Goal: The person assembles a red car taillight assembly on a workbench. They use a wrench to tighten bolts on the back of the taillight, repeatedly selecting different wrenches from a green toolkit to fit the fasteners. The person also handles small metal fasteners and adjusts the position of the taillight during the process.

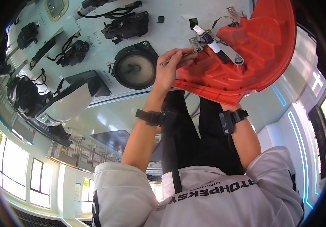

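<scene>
Red lamp housing (246, 56) | left hand (170, 70) pinching screwdriver (178, 57) | right hand hidden beneath housing, grip unclear

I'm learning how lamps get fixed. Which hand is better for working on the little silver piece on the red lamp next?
The left hand. It pinches a thin metal tool right at the silver bracket. The right hand is hidden under the red lamp housing, apparently holding it up.
</scene>
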Action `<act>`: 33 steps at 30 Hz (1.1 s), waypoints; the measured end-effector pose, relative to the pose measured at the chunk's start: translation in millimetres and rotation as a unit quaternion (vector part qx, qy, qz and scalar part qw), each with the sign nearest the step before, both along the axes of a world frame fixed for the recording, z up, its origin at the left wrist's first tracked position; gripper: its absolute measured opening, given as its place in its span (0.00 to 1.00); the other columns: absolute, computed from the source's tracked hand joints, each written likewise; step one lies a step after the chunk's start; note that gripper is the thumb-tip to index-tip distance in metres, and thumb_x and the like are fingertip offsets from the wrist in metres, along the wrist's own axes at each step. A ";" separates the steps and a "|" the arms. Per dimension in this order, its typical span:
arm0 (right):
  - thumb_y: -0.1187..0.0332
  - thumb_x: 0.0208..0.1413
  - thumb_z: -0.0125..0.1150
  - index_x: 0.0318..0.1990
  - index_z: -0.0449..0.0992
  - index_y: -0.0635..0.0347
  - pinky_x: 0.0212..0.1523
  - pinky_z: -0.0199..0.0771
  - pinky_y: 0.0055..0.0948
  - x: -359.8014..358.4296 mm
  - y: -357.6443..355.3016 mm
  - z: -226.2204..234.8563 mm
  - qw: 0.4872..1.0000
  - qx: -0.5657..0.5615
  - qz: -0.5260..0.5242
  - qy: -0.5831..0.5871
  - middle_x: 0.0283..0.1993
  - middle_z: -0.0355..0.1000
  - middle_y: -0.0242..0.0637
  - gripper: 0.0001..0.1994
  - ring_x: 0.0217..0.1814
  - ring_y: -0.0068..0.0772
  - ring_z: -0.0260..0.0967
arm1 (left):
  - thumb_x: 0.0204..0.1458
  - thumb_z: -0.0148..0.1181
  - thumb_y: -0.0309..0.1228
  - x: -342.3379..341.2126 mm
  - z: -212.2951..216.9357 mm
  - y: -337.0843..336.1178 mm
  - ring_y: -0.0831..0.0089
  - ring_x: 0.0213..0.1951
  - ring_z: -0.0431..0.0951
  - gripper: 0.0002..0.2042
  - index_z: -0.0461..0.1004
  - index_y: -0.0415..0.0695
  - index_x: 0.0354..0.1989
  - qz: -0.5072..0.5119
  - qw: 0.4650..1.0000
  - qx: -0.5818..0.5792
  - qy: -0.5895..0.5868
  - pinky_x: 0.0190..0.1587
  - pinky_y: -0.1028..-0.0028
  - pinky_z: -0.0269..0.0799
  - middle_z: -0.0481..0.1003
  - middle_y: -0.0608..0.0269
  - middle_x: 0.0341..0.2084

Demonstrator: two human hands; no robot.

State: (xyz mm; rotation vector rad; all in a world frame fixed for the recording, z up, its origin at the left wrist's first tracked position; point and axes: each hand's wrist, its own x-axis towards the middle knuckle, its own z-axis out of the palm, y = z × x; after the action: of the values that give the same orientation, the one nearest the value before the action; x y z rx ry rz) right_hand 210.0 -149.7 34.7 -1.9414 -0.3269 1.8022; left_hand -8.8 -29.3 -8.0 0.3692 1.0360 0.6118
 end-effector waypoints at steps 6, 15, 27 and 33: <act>0.56 0.62 0.53 0.65 0.57 0.54 0.52 0.76 0.39 -1.7 2.3 2.6 1.000 -0.014 -0.018 0.002 0.61 0.66 0.41 0.26 0.58 0.41 0.69 | 0.65 0.45 0.33 3.2 4.3 23.6 0.60 0.48 0.80 0.17 0.72 0.28 0.47 0.020 0.997 0.052 0.044 0.51 0.70 0.75 0.77 0.45 0.46; 0.56 0.62 0.53 0.64 0.58 0.54 0.51 0.76 0.39 -9.8 6.8 2.0 0.998 -0.034 -0.047 0.005 0.61 0.66 0.41 0.26 0.57 0.40 0.69 | 0.54 0.57 0.26 17.6 14.2 82.5 0.70 0.29 0.80 0.08 0.77 0.36 0.39 -0.349 0.845 0.249 0.318 0.34 0.73 0.73 0.80 0.53 0.27; 0.56 0.62 0.53 0.64 0.58 0.54 0.51 0.77 0.38 -5.2 5.7 5.4 0.996 -0.057 -0.070 0.011 0.61 0.66 0.41 0.26 0.57 0.40 0.70 | 0.56 0.56 0.29 51.0 -0.9 96.2 0.44 0.33 0.76 0.09 0.74 0.34 0.37 -0.454 0.778 0.317 0.298 0.38 0.57 0.72 0.76 0.42 0.25; 0.56 0.62 0.53 0.64 0.58 0.54 0.51 0.77 0.38 -5.3 3.2 11.5 0.995 -0.067 -0.077 0.015 0.61 0.67 0.41 0.26 0.57 0.40 0.70 | 0.56 0.56 0.31 56.8 -3.8 101.8 0.44 0.34 0.77 0.10 0.75 0.35 0.37 -0.480 0.747 0.340 0.310 0.40 0.57 0.73 0.76 0.41 0.26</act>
State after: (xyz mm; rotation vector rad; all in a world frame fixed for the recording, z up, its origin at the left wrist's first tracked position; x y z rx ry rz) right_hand 204.7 -146.5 46.2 -1.9685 -0.0444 1.7916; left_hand 48.0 72.5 -11.7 1.7300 1.0310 -0.1495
